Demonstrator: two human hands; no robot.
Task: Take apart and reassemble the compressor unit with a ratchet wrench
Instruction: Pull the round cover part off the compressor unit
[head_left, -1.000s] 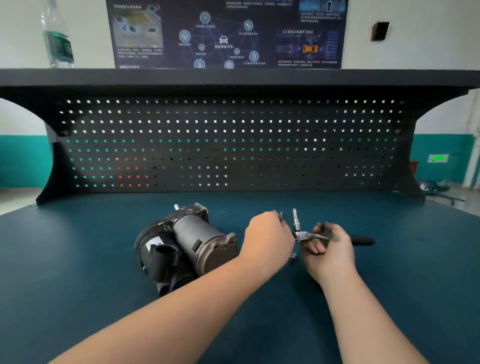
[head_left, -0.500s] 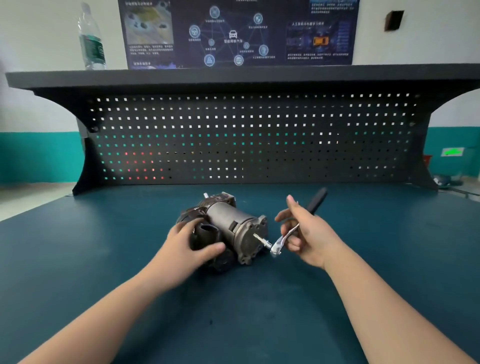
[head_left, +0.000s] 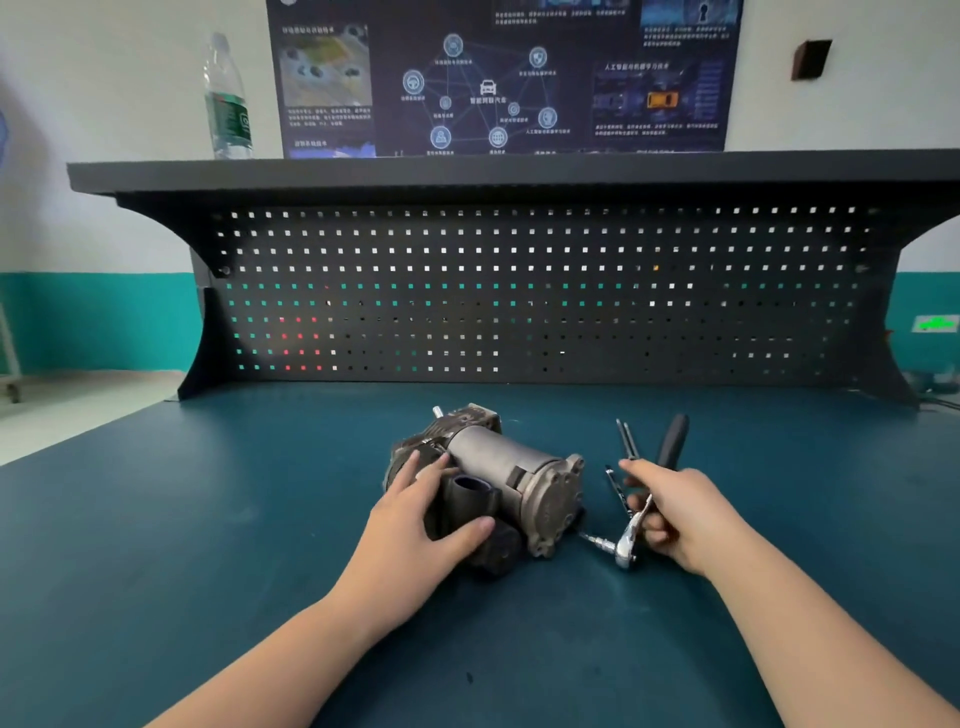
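Right hand (head_left: 675, 512), at centre right of the frame, curls its fingers around the shank of a ratchet wrench (head_left: 641, 512), whose black handle angles up toward the pegboard (head_left: 519, 291) while the chrome head and its bit point left at the end plate of the compressor unit (head_left: 498, 483). The bit tip sits just beside the plate's lower edge; whether it has seated on a bolt cannot be told. Long bolts (head_left: 626, 441) lie on the counter (head_left: 208, 519) just above that hand, apparently pulled from the housing and parked within reach. Left hand (head_left: 415, 519), at centre frame, lies on the near end of the unit with fingers spread over the dark housing and thumb pressed against its front, a hold that seems meant to keep the round body from rolling as the wrench turns. The unit lies on its side at mid-counter, end plate facing right. A water bottle (head_left: 227, 98) stands on the shelf at upper left, below a dark wall poster (head_left: 498, 78).
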